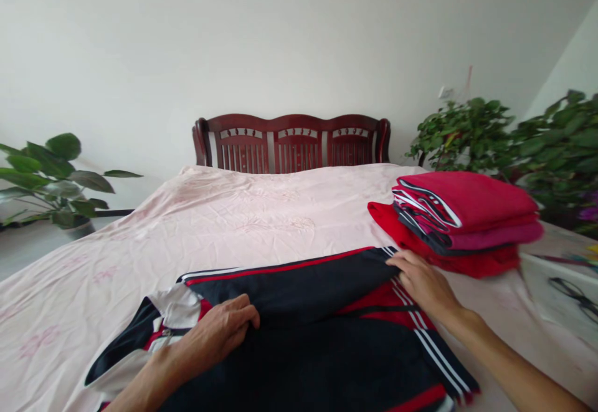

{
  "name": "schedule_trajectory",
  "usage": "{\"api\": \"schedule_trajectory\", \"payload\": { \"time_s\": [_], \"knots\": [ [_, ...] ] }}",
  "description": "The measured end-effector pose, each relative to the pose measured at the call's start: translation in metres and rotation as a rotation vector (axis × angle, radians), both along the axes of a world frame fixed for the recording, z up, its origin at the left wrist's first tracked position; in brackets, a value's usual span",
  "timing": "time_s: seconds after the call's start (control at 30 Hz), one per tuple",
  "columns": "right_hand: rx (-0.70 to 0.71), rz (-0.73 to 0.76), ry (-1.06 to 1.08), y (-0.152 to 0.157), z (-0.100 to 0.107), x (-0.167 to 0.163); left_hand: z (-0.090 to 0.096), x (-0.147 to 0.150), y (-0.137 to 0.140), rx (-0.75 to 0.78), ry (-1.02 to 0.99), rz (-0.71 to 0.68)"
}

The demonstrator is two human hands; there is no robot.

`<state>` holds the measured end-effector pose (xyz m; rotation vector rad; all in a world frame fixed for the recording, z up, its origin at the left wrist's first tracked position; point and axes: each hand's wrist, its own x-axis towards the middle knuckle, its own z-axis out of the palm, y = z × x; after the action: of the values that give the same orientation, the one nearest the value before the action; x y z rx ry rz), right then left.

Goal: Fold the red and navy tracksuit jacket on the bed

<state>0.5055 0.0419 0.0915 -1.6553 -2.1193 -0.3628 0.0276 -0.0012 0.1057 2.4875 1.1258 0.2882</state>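
Note:
A dark navy zip jacket [299, 349] with red panels and white stripes lies spread across the bed in front of me, its white-and-navy collar to the left. My left hand [228, 321] is closed, its fingers curled on the dark cloth close to the collar. Over at the striped hem, my right hand [418, 278] pinches the far corner of the jacket. A sleeve with red and white piping runs along the far edge between my hands. My left forearm covers part of the collar and zip.
A stack of folded red and magenta clothes [467, 206] stands on the pink bedsheet [261, 219] beyond my right hand. Glasses [567, 287] lie at the right edge. A wooden headboard [294, 144] rises behind, with potted plants [60, 175] at both sides.

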Motion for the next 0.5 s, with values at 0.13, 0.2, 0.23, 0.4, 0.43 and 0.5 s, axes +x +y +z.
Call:
{"api": "schedule_trajectory", "payload": {
  "time_s": [0.13, 0.2, 0.23, 0.4, 0.43, 0.5],
  "knots": [
    [0.125, -0.038, 0.051, -0.012, -0.011, 0.000, -0.004, -0.001, -0.006, -0.020, 0.029, 0.032],
    [0.021, 0.030, 0.069, -0.016, -0.024, 0.011, -0.007, -0.003, -0.008, -0.043, 0.024, 0.064],
    [-0.051, 0.061, 0.078, -0.017, -0.031, 0.020, -0.009, -0.004, -0.008, -0.057, 0.019, 0.078],
    [-0.097, -0.163, 0.114, -0.011, -0.033, 0.046, -0.006, -0.013, 0.005, -0.137, -0.049, 0.162],
    [-0.054, -0.201, 0.110, -0.008, -0.024, 0.040, -0.005, -0.015, 0.010, -0.105, -0.070, 0.225],
    [0.039, -0.182, 0.086, 0.000, -0.003, 0.018, -0.004, -0.020, 0.022, 0.017, -0.091, 0.396]
  ]
}}
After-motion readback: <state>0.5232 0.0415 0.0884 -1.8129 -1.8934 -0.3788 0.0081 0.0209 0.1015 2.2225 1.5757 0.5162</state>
